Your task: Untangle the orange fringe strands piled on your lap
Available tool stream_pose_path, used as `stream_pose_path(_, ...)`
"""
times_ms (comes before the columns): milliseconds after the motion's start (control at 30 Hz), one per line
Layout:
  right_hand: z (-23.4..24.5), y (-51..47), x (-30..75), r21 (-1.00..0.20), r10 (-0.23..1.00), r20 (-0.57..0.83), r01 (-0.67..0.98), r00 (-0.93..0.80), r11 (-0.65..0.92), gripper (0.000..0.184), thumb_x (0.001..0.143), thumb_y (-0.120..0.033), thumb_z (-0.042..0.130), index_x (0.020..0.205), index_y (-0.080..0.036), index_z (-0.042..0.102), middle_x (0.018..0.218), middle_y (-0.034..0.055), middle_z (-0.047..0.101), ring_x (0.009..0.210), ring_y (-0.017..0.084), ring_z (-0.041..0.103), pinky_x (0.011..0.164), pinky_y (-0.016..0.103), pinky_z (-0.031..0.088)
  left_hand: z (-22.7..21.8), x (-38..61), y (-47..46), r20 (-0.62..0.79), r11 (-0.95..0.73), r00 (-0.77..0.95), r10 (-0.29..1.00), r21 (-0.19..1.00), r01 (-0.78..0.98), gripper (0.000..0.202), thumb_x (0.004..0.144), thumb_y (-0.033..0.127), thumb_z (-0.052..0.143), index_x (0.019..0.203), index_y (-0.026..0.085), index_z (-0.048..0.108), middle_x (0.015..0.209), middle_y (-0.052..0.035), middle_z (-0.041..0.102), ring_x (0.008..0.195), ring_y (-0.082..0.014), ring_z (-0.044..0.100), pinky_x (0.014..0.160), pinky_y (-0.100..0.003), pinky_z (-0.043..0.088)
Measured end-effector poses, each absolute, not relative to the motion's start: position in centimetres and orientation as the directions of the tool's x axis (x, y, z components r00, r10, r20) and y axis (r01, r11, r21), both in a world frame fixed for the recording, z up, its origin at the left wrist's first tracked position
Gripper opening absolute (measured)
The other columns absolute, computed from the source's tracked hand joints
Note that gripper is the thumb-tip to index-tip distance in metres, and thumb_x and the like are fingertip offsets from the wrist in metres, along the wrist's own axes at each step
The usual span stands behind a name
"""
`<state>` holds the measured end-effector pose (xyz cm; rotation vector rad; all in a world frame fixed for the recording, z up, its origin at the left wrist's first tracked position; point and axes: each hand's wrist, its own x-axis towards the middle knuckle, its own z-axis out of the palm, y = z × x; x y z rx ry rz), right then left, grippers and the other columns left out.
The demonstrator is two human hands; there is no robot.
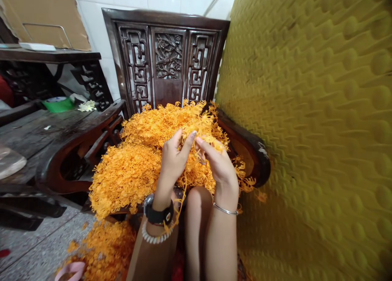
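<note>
A big heap of orange plastic pieces with thin curling tips (128, 175) covers the seat of a dark carved wooden chair (168, 85). Over the heap, my left hand (175, 156) and my right hand (219, 162) are close together, thumbs nearly touching. Both pinch an orange plastic strand (185, 187), whose loose end trails down past my left wrist. More orange tips show around my right fingers, which are partly hidden. A black watch (159, 214) and a pale coiled band are on my left wrist, a silver bangle (226, 209) on my right.
Close on the right stands a tall yellow bumpy mat (306, 109). The chair's curved armrest (55, 171) is on the left, beside a dark wooden bench with a green tape roll (59, 104). Loose orange pieces (107, 244) and a pink ring (71, 270) lie low on the left.
</note>
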<state>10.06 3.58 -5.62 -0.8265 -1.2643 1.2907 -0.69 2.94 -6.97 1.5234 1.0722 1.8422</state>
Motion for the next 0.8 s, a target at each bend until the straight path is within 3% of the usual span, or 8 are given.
stream_pose_path(100, -5.7, 3.7, 10.3, -0.952, 0.964, 0.241, -0.222, -0.111, 0.212, 0.019, 0.071, -0.037, 0.064, 0.080, -0.021, 0.057, 0.070, -0.0015, 0.052, 0.056, 0.009, 0.045, 0.052, 0.025, 0.038, -6.9, -0.9, 2.9, 0.562, -0.541, -0.244, 0.790, 0.827, 0.154, 0.031, 0.083, 0.040, 0.048, 0.061, 0.018, 0.043, 0.056, 0.0033, 0.034, 0.053, -0.0097, 0.032, 0.051, -0.026, 0.026)
stream_pose_path(200, -5.3, 3.4, 11.0, -0.921, 0.940, 0.340, -0.209, -0.016, 0.329, 0.036, 0.073, -0.037, 0.062, 0.105, -0.027, 0.050, 0.093, 0.0003, 0.058, 0.080, 0.012, 0.055, 0.073, 0.025, 0.045, -7.0, -1.4, 3.1, 0.564, -0.536, -0.272, 0.780, 0.826, 0.175, 0.034, 0.082, 0.040, 0.050, 0.057, 0.018, 0.043, 0.054, 0.0038, 0.033, 0.051, -0.0088, 0.030, 0.049, -0.025, 0.024)
stream_pose_path(267, -4.7, 2.7, 11.5, -0.864, 0.880, 0.464, -0.166, 0.102, 0.474, 0.042, 0.075, -0.036, 0.060, 0.113, -0.029, 0.045, 0.110, 0.0023, 0.055, 0.098, 0.014, 0.053, 0.086, 0.028, 0.042, -7.0, -1.7, 3.2, 0.564, -0.537, -0.301, 0.769, 0.826, 0.175, 0.033, 0.081, 0.039, 0.051, 0.057, 0.017, 0.043, 0.054, 0.0041, 0.033, 0.051, -0.0085, 0.030, 0.049, -0.025, 0.024)
stream_pose_path(367, -3.7, 1.3, 12.0, -0.783, 0.763, 0.610, 0.016, 0.216, 0.621, 0.028, 0.078, -0.035, 0.056, 0.105, -0.027, 0.052, 0.113, 0.0030, 0.054, 0.109, 0.016, 0.049, 0.097, 0.031, 0.035, -7.1, -2.0, 3.3, 0.557, -0.537, -0.324, 0.765, 0.829, 0.159, 0.032, 0.082, 0.039, 0.050, 0.058, 0.018, 0.044, 0.053, 0.0042, 0.032, 0.050, -0.0089, 0.031, 0.049, -0.025, 0.024)
stream_pose_path(500, -3.5, 0.8, 11.2, -0.854, 0.860, 0.511, 0.118, 0.003, 0.507, 0.018, 0.080, -0.036, 0.054, 0.090, -0.023, 0.059, 0.096, 0.0033, 0.061, 0.094, 0.016, 0.055, 0.089, 0.031, 0.039, -7.2, -2.0, 3.1, 0.536, -0.527, -0.226, 0.813, 0.844, 0.103, 0.032, 0.085, 0.041, 0.044, 0.062, 0.019, 0.044, 0.053, 0.0039, 0.036, 0.049, -0.0091, 0.034, 0.049, -0.025, 0.026)
stream_pose_path(633, -4.5, 2.0, 9.8, -0.873, 0.884, 0.466, 0.147, -0.023, 0.464, 0.018, 0.078, -0.037, 0.057, 0.074, -0.019, 0.054, 0.075, 0.0001, 0.055, 0.073, 0.012, 0.050, 0.072, 0.027, 0.040, -7.2, -1.8, 2.9, 0.530, -0.526, -0.018, 0.848, 0.845, 0.100, 0.033, 0.085, 0.042, 0.044, 0.062, 0.018, 0.044, 0.054, 0.0034, 0.037, 0.050, -0.0093, 0.034, 0.049, -0.025, 0.026)
stream_pose_path(733, -4.9, 2.8, 9.5, -0.894, 0.899, 0.435, 0.089, -0.058, 0.438, 0.027, 0.080, -0.038, 0.053, 0.062, -0.019, 0.048, 0.060, -0.0032, 0.044, 0.058, 0.009, 0.039, 0.058, 0.025, 0.034, -7.1, -1.3, 2.9, 0.538, -0.535, -0.044, 0.842, 0.842, 0.062, 0.034, 0.082, 0.041, 0.048, 0.058, 0.017, 0.044, 0.053, 0.0035, 0.032, 0.050, -0.0092, 0.030, 0.047, -0.025, 0.021)
stream_pose_path(800, -4.8, 2.8, 9.6, -0.913, 0.911, 0.404, 0.026, -0.088, 0.408, 0.031, 0.080, -0.037, 0.052, 0.057, -0.018, 0.045, 0.055, -0.0041, 0.040, 0.053, 0.008, 0.034, 0.053, 0.024, 0.031, -7.0, -0.7, 2.9, 0.518, -0.524, -0.096, 0.850, 0.849, -0.064, 0.036, 0.081, 0.041, 0.050, 0.055, 0.017, 0.042, 0.051, 0.0043, 0.029, 0.048, -0.0083, 0.026, 0.045, -0.025, 0.019)
